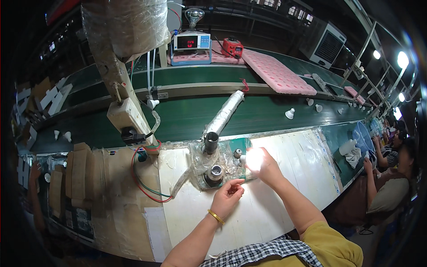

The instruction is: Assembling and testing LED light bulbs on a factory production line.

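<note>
A brightly lit bulb (254,159) with a pale base is in my right hand (270,171), its base against the small socket fixture on the near side of the conveyor; glare hides its outline. My left hand (227,196), with a gold bracelet at the wrist, hovers over the white board just below the fixture, fingers curled in and nothing visible in them. The fixture is a plastic-wrapped block (200,155) carrying a black upright socket (211,143), a dark round socket (214,174) with a metal rim and a smaller metal socket (238,153).
A green conveyor (173,118) with several white bulbs (290,114) runs behind. A metre (192,42) with red digits and a red device (232,47) stand farther back. At left are a post with an outlet (126,115), wires and cardboard (80,178); people (387,191) sit at right.
</note>
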Tool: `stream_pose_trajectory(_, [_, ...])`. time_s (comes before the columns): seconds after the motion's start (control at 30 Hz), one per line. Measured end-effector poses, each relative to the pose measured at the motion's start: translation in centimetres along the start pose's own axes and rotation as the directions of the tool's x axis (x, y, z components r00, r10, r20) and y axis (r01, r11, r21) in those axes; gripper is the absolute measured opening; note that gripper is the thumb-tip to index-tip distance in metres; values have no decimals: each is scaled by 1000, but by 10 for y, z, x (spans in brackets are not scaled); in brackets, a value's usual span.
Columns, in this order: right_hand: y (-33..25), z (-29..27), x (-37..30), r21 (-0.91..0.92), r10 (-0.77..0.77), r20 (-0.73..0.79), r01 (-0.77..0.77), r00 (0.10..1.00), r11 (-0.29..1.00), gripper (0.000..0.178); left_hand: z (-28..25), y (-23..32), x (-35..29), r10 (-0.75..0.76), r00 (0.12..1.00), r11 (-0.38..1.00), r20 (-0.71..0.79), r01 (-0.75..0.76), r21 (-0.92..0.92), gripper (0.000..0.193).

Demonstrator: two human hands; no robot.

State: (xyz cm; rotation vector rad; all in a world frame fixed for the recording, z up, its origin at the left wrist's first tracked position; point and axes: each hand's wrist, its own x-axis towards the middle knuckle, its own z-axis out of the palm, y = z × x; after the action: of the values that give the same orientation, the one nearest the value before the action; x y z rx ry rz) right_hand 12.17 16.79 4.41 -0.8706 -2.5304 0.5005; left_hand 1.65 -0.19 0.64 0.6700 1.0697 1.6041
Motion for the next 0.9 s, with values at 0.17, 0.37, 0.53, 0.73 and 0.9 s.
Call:
stream_pose_trajectory(0.17, [-35,-25,18,-26,102,198,-99,975,995,48,-8,-1,-1,-16,1000,1000,16,17,-16,32])
stream_pose_trajectory(0.37, [-50,-9,128,469,-38,146,-35,988,882,48,-1,1,7,-16,1000,1000,26,16,-12,31])
stream_pose_trajectory(0.53, [-69,85,212,466,-275,279,121,920,877,56,-8,0,4,-26,998,998,51,29,-48,29])
stream_pose_trajectory(0.73, [-53,78,205,552,-367,287,160,885,818,50,-8,4,5,-51,998,997,20,52,-61,25])
stream_pose_trajectory(0.9, [79,31,171,-48,-154,-462,149,874,988,33,-5,5,8,-53,999,996,-6,52,-71,23])
